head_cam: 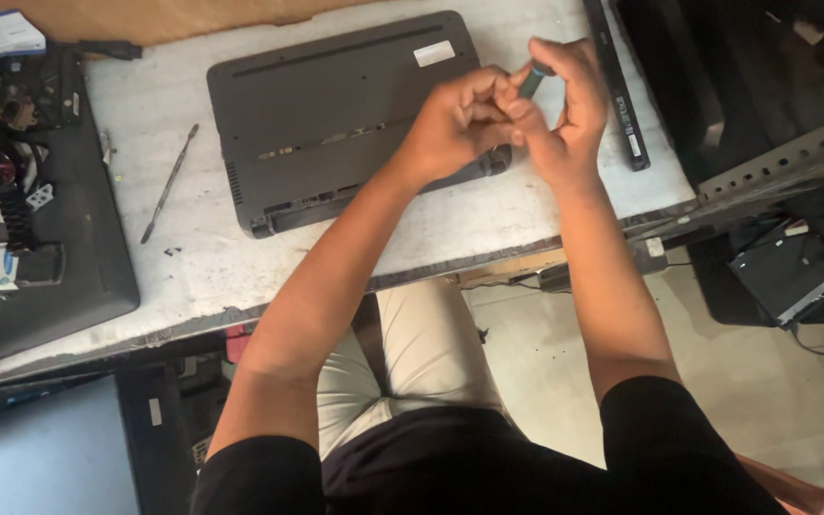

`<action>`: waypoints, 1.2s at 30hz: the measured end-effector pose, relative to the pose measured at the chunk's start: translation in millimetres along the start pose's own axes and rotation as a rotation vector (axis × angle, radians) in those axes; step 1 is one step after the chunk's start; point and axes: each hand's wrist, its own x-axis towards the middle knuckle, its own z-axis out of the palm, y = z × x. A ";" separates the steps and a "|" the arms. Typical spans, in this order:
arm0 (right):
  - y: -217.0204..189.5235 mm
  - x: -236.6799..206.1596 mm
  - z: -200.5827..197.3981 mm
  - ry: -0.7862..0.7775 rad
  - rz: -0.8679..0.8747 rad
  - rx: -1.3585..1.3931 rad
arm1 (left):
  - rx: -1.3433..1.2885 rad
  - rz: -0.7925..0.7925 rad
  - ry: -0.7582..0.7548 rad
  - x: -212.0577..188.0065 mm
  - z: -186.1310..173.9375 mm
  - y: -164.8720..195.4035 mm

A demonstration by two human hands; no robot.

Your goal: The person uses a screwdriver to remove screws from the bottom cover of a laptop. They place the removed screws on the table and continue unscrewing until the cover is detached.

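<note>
Head view: both hands (517, 114) pinch a small green tool (531, 82) above the laptop (326, 114).

A laptop (345, 119) lies base-up in the middle of the surface (193, 257), reaching toward its far edge. Left of it lies a thin tool (170, 181), and further left a second device (40, 238) at the left edge. Both hands (517, 110) meet above the laptop's right near corner, with a long bar (617, 86) just right of them.

Matt grey plastic laptop (336, 114) on a scuffed, rough white tabletop (193, 248).
</note>
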 end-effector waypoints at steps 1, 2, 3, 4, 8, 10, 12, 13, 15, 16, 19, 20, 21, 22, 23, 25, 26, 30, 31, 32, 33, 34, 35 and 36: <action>-0.3 1.1 0.5 0.005 0.025 0.028 | 0.057 -0.001 -0.006 -1.1 0.7 0.4; -1.4 1.8 0.2 0.009 0.048 0.054 | 0.115 0.001 -0.012 -0.9 0.4 1.0; -3.2 1.8 -0.4 0.012 0.072 0.079 | 0.100 -0.012 -0.025 -0.9 0.0 1.4; -4.6 2.3 -1.2 -0.002 0.111 0.138 | 0.086 -0.025 -0.037 -1.9 -1.3 2.2; -9.6 2.8 -4.4 -0.027 0.170 0.215 | -0.030 -0.089 -0.041 -1.2 -4.7 2.2; -11.1 3.1 -6.1 -0.028 0.166 0.193 | -0.003 -0.109 -0.040 -0.2 -4.5 0.2; -12.0 3.9 -7.1 -0.028 0.177 0.197 | -0.009 -0.105 -0.049 0.6 -3.7 -2.4; -12.3 4.3 -7.1 -0.025 0.165 0.173 | -0.029 -0.092 -0.059 0.3 -3.3 -3.7; -12.3 5.5 -7.1 -0.019 0.140 0.124 | -0.044 -0.091 -0.065 -0.7 -4.1 -5.7; -12.0 6.2 -6.6 -0.015 0.131 0.116 | -0.038 -0.102 -0.063 -0.9 -4.9 -6.5; -10.2 8.2 -5.8 0.010 0.073 0.050 | 0.010 -0.089 -0.055 -0.7 -7.8 -7.9; -9.6 8.6 -5.8 0.020 0.038 0.003 | 0.025 -0.080 -0.049 -0.8 -7.4 -8.5; -9.3 8.6 -5.8 0.028 0.003 -0.043 | 0.033 -0.067 -0.025 -0.8 -6.5 -9.0; -9.3 8.3 -5.9 0.025 0.018 -0.072 | 0.043 -0.053 -0.002 -0.4 -5.7 -9.3; -9.3 8.0 -6.1 0.023 0.030 -0.100 | 0.055 -0.037 0.020 0.0 -4.8 -9.3; -9.2 7.5 -6.4 0.019 0.061 -0.105 | 0.098 -0.059 0.047 0.6 -3.0 -8.7; -9.1 7.3 -6.2 0.018 0.082 -0.080 | 0.120 -0.071 0.061 0.6 -2.6 -7.8; -6.8 6.8 -5.6 0.000 0.143 0.141 | 0.071 -0.080 -0.033 -1.3 -8.1 -2.0; -5.0 7.5 -6.1 -0.003 0.095 0.108 | 0.087 -0.095 -0.060 -2.2 -9.7 -0.8; -2.9 8.4 -7.3 -0.010 0.053 0.078 | 0.099 -0.113 -0.082 -3.6 -9.7 -0.4; -2.5 6.8 -7.6 -0.018 0.013 0.049 | 0.082 -0.097 -0.062 -4.7 -8.7 -0.9; -2.5 5.0 -7.8 -0.012 0.047 0.081 | 0.071 -0.077 -0.047 -5.0 -8.3 -1.4; -0.9 5.2 -8.7 0.000 0.071 0.109 | 0.066 -0.050 -0.038 -3.9 -8.3 -2.3; 0.5 5.5 -9.4 0.013 0.093 0.137 | 0.082 -0.049 -0.034 -2.9 -8.3 -3.4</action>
